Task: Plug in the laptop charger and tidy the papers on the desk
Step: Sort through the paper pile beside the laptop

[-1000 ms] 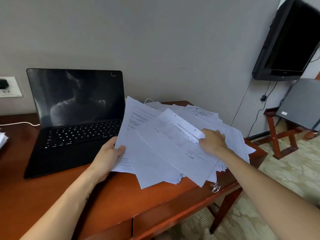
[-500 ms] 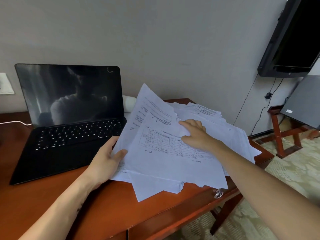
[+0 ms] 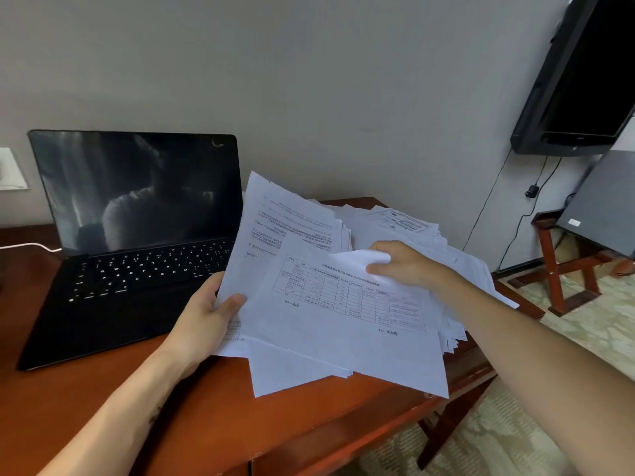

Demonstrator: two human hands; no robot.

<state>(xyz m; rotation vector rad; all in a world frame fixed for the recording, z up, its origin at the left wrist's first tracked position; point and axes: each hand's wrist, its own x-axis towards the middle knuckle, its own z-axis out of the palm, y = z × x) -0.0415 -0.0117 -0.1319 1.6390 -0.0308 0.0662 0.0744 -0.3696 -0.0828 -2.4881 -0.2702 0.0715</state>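
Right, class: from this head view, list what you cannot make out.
All in the head view.
White cable: far end cut off by the left edge.
Wall plate: mostly cut off by the same edge.
Left hand: fingers mostly hidden behind the papers; the thumb shows.
Print on the papers: too small to read.

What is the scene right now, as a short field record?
left hand: grips left edge of the loose white printed papers
right hand: pinches a curled white sheet atop the pile
papers: fanned, uneven, some overhanging the red-brown wooden desk
open black laptop: screen dark, left of papers
thin white cable: reaches laptop's left side; plug hidden
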